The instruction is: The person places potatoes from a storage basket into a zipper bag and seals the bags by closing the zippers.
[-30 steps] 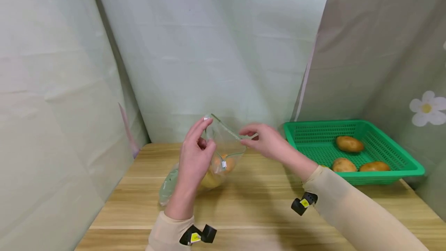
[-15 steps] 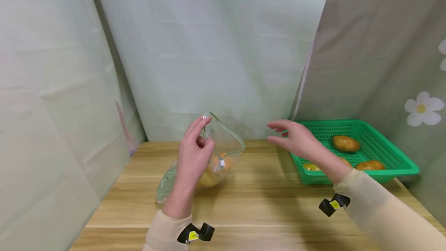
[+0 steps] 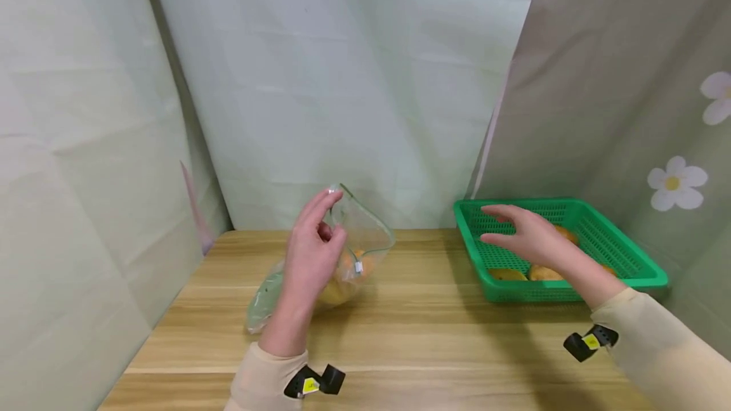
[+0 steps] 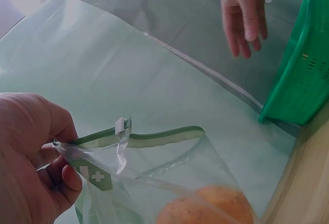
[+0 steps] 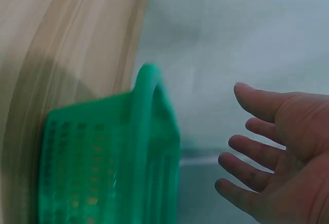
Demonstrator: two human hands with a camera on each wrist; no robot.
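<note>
While the bag waits open, the free hand goes to the basket for another potato.

On the wooden surface (image 3: 400,328), the left hand (image 3: 311,259) pinches the rim of the clear zip bag (image 3: 348,252), holding its mouth up and open with potatoes already inside; farther right, the right hand (image 3: 528,236) hovers with fingers spread and empty over the green basket (image 3: 628,259), where potatoes (image 3: 508,274) lie. The next move, I judge, calls for closing around one potato and carrying it left to the bag's mouth.
</note>
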